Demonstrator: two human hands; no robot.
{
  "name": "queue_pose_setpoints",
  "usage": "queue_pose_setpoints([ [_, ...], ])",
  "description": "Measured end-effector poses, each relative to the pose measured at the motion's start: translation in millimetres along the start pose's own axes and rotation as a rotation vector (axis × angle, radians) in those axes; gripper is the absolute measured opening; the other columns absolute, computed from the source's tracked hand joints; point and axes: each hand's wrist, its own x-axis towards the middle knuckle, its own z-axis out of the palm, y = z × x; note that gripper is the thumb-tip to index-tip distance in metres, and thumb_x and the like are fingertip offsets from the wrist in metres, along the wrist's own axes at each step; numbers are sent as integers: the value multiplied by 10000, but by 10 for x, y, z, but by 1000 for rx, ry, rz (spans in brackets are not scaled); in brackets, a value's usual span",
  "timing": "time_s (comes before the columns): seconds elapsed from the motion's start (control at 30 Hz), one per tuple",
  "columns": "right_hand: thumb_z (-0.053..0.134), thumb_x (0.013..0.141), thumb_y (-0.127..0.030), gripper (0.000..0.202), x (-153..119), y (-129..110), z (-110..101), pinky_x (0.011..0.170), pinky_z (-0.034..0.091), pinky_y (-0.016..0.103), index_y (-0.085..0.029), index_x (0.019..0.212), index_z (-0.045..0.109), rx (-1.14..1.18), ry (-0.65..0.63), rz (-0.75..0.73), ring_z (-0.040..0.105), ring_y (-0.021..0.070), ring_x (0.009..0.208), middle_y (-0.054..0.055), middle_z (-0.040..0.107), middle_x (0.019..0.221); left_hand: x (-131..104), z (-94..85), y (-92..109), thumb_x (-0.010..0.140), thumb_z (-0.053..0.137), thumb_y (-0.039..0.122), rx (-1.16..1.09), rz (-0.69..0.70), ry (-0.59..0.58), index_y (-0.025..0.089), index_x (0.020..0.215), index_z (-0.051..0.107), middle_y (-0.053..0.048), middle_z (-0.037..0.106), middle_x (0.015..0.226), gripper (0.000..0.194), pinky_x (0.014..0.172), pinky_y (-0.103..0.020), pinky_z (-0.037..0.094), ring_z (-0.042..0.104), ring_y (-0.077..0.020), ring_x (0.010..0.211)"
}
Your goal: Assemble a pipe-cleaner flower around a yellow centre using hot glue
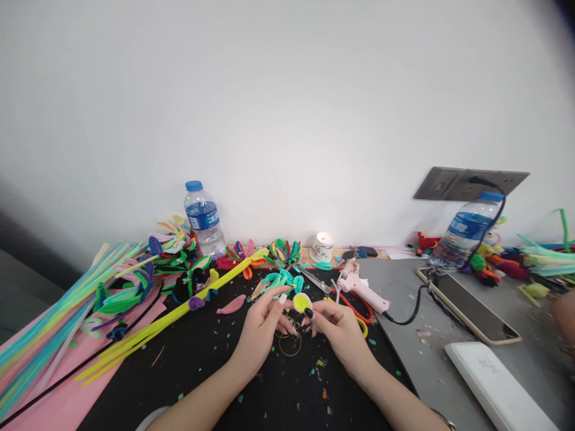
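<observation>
Over the black mat, my right hand [335, 326] pinches a small rounded yellow fuzzy pipe-cleaner piece [302, 303] with a pale rim; its thumb nail is dark. My left hand [265, 314] is close against the piece's left side, thumb and forefinger brought together, and what lies between them is too small to make out. A thin gold-coloured wire ring [290, 345] shows just below the fingers. Behind the hands lie teal pipe-cleaner petals [281, 279] and scissors [317, 280] with red and yellow handles. One pink petal [232, 304] rests left of my left hand.
A pink glue gun [362, 288] with a black cord lies right of the scissors. A paper cup [322, 247] and a water bottle [205, 221] stand by the wall. Pipe-cleaner bundles [67, 323] fill the left. On the right are a phone [469, 305] and a white power bank [494, 383].
</observation>
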Motion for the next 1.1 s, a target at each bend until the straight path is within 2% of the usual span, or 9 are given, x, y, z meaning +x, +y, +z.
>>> queue_pose_setpoints([
  [0.33, 603, 779, -339, 221, 4, 31, -50, 555, 438, 235, -141, 732, 690, -2, 7, 6, 524, 125, 560, 35, 640, 671, 27, -15, 17, 809, 530, 449, -63, 4, 18, 167, 1031, 561, -71, 691, 841, 360, 472, -252, 431, 598, -132, 452],
  [0.53, 599, 778, -325, 213, 2, 16, -50, 550, 426, 226, -144, 711, 688, 3, -3, 10, 520, 122, 561, 24, 623, 650, 72, -51, -3, 790, 575, 405, -117, 1, 38, 166, 998, 537, -33, 654, 782, 318, 456, -226, 413, 567, -103, 439],
  [0.73, 596, 772, -307, 204, 2, -10, -41, 545, 423, 221, -153, 674, 686, -6, -4, 0, 521, 118, 546, 11, 617, 621, 88, -68, -25, 755, 627, 366, -98, 36, 60, 178, 1007, 529, 24, 582, 704, 329, 438, -216, 389, 527, -85, 412],
  [0.87, 575, 793, -338, 237, 2, 4, -51, 551, 420, 224, -151, 706, 691, -47, -14, 5, 523, 124, 556, 20, 620, 630, 78, -57, 1, 770, 602, 336, -116, 66, 64, 191, 993, 525, 84, 465, 564, 277, 427, -204, 374, 483, -79, 398],
  [1.1, 585, 781, -271, 186, -4, -5, -60, 546, 403, 213, -149, 682, 685, 2, -10, 9, 512, 108, 542, 10, 619, 639, 59, -69, -18, 835, 510, 337, -19, 68, 64, 183, 1050, 531, 113, 368, 420, 265, 383, -184, 255, 336, -63, 322],
])
